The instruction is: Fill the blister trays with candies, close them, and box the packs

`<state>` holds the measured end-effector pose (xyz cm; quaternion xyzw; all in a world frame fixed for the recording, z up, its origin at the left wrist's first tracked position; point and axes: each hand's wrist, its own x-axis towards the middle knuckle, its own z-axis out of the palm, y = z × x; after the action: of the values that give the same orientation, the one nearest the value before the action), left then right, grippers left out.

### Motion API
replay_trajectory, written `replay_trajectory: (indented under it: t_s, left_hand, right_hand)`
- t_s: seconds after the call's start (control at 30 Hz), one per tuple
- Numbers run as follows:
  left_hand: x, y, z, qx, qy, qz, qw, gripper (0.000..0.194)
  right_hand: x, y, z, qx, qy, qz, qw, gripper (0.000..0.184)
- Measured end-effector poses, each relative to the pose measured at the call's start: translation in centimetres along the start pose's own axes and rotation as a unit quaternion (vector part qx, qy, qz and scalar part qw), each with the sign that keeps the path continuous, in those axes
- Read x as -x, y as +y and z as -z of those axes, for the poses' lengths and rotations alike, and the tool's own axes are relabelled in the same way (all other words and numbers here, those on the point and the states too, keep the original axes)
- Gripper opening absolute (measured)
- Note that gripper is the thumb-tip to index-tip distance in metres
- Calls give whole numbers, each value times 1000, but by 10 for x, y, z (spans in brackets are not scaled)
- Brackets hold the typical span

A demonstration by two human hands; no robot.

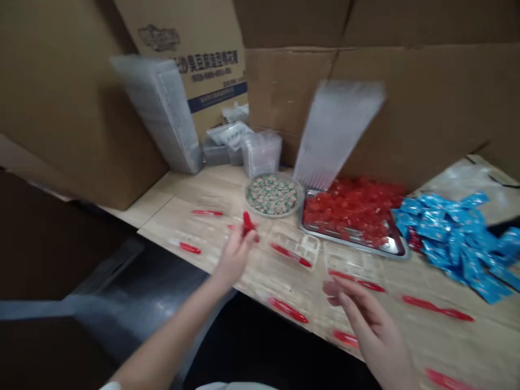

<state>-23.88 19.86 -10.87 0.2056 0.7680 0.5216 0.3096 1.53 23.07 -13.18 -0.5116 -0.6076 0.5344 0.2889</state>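
My left hand (235, 254) is closed on a slim red plastic piece (247, 222), which points up between thumb and fingers. My right hand (374, 319) is loosely curled over the table, fingers a little apart, with nothing visible in it. Just beyond its fingertips lies a clear compartment tray (349, 262) with a red plastic piece across its near side. A second clear tray (312, 246), between my hands, also carries a red piece (290, 254). More such red pieces lie in rows, one of them (439, 307) at the right. Motion blurs details.
A round bowl (245, 197) of small green-and-pink pieces stands behind my left hand. Beside it, a metal tray (396, 250) holds a heap of red pieces, with blue packets (450, 233) to the right. Stacked clear trays (341, 130) lean against cardboard boxes (426, 108) at the back.
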Motion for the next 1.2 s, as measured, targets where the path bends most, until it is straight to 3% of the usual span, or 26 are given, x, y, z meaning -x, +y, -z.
replay_trajectory:
  t_s: [0.07, 0.13, 0.2, 0.27, 0.37, 0.47, 0.6, 0.7, 0.9, 1.07, 1.2]
  left_hand:
    - [-46, -12, 72, -77, 17, -68, 995, 17]
    - [-87, -25, 128, -145, 23, -106, 984, 15]
    - [-118, -37, 163, -297, -23, -193, 935, 23]
    - [-134, -47, 176, -382, -73, -245, 888, 30]
    - [-133, -55, 170, -394, -116, -288, 865, 29]
    - [-113, -58, 157, -380, -167, -336, 846, 26]
    - [-73, -65, 141, -393, -302, -368, 787, 25]
    - [-48, -76, 127, -400, -351, -404, 743, 27]
    - [-27, -102, 112, -409, -276, -458, 740, 34]
    - [-16, -128, 110, -456, -243, -522, 678, 52]
    - [-15, -145, 107, -433, -188, -573, 670, 66]
  right_hand:
    - [-3, 2, -5, 42, -24, 6, 999, 32]
    - [-7, 4, -10, 74, -33, 6, 997, 34]
    - [-9, 4, -17, 93, -33, 4, 995, 34]
    - [-9, 2, -28, 103, -28, 6, 994, 33]
    - [-2, -4, -42, 106, -28, 4, 994, 30]
    - [5, -6, -48, 111, -40, -4, 993, 28]
    - [10, -2, -43, 128, -38, -21, 991, 28]
    - [12, 0, -39, 124, -35, -39, 991, 29]
    - [24, 5, -31, 105, -64, -53, 991, 27]
    - [27, 9, -21, 97, -47, -63, 992, 25]
    - [23, 5, -10, 114, -36, -30, 992, 21]
